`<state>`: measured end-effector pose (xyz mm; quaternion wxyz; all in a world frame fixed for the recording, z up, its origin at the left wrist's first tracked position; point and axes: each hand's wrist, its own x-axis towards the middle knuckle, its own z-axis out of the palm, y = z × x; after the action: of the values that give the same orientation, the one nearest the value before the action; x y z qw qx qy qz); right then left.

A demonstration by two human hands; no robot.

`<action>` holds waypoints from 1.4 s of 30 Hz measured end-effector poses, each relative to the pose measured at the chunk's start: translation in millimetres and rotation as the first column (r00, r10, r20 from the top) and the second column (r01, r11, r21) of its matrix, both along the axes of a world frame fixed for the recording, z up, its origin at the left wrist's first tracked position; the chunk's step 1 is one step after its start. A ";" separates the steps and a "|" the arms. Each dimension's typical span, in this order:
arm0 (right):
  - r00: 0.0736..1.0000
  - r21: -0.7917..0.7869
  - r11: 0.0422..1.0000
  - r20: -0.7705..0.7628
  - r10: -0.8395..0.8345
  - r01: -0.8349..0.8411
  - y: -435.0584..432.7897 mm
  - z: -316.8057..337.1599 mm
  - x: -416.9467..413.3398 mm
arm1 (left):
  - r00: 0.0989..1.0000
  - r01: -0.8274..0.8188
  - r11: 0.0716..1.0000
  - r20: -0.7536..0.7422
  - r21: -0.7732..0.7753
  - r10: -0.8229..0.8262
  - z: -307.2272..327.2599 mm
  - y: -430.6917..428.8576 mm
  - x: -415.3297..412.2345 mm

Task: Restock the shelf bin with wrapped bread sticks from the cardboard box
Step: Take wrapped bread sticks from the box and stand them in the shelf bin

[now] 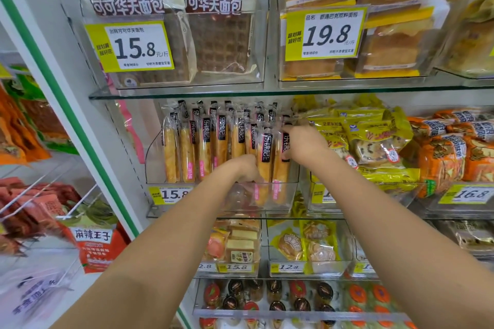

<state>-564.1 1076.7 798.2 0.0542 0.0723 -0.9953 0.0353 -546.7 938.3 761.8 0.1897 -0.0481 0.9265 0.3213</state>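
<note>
A shop aisle of glass shelves [187, 92] holds rows of clear plastic bins. The wrapped bread sticks [203, 147] stand upright in the shelf bin [155, 160] on the middle shelf, black labels facing out, and fill it nearly across. The cardboard box is not in view.

Both hands are at the right end of the row. The left hand [247, 168] is low, against the sticks' lower halves. The right hand [304, 144] is up at the crimped wrapper tops. Its fingers are hidden among the film, so I cannot tell whether either hand pinches a stick or only steadies it.

The step looks like seating the last sticks. To do it well, support the base, guide the top, keep the labels forward, and press the row leftward gently so the wrappers don't buckle.

The bin to the right holds yellow packets [374, 139], and orange packets [441, 163] lie beyond them. The bin above holds waffle bread [219, 43]. The bin below holds cake slices [240, 244].
</note>
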 end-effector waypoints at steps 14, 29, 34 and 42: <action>0.987 -0.290 0.952 -0.151 0.057 -0.100 9.2 -3.1 20.8 | 0.995 0.031 0.973 -0.087 -0.230 -0.052 8.4 -3.3 20.1; 0.975 -0.237 0.957 0.103 0.198 -0.169 21.6 -196.0 182.1 | 0.953 0.005 0.981 -0.299 0.193 0.054 -187.5 -19.8 204.9; 0.845 -0.204 0.973 0.535 0.023 0.103 39.2 -339.8 203.8 | 0.995 -0.097 0.985 0.005 0.144 0.097 -324.1 -32.3 235.0; 0.671 -0.121 0.949 0.733 -0.111 0.290 64.4 -540.7 230.3 | 0.927 -0.079 0.997 0.368 0.017 0.067 -524.7 -35.5 252.1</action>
<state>-333.8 1141.0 257.4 -0.3273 -0.0646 -0.9276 0.1680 -294.6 902.8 237.1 0.3481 -0.1388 0.8672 0.3280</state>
